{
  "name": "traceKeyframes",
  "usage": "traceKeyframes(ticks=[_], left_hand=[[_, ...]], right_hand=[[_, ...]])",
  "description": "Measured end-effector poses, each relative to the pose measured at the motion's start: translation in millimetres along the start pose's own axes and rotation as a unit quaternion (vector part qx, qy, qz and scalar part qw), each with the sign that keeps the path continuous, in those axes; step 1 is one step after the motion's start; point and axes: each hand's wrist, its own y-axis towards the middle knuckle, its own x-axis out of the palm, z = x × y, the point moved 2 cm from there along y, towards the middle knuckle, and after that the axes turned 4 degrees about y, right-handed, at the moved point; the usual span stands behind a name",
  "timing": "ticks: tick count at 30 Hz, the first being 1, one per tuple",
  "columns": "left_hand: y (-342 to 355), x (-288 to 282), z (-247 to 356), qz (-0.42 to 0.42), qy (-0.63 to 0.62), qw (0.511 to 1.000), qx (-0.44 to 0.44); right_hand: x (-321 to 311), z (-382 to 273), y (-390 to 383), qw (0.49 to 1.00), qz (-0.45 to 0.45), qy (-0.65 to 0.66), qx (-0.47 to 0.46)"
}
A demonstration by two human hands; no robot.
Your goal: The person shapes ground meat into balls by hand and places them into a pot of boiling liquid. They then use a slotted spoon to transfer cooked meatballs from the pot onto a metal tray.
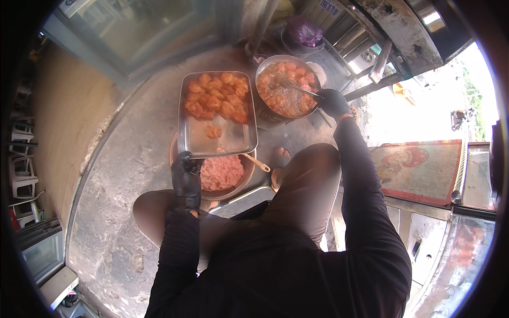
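My left hand, in a black glove, is closed at the near left corner of a rectangular metal tray. Browned orange fried patties fill the tray's far part, with one lying apart nearer to me. Under the tray's near edge, a round bowl of pink raw paste is partly covered. My right hand, also black-gloved, grips the handle of a metal ladle. Its head dips into a round pan of bubbling oil, where several orange pieces fry.
A light-coloured utensil handle sticks out of the bowl. Behind the pan sits a purple plastic bag in a basin. A glass-panelled frame stands far left, white plastic stools along the left, and a picture-covered panel at right.
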Motion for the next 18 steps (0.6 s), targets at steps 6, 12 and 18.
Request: traceKeyframes(ticks=[6, 12, 18], left_hand=[[-3, 7, 2, 0.009, 0.003, 1.0, 0.0], [0, 0, 0, 0.033, 0.011, 0.999, -0.008], [0, 3, 0, 0.002, 0.009, 1.0, 0.006]], right_hand=[[-38, -7, -46, 0.986, 0.021, -0.163, 0.032], [-48, -11, -59, 0.969, 0.024, -0.241, 0.057], [-35, -23, -69, 0.928, 0.027, -0.373, -0.006]])
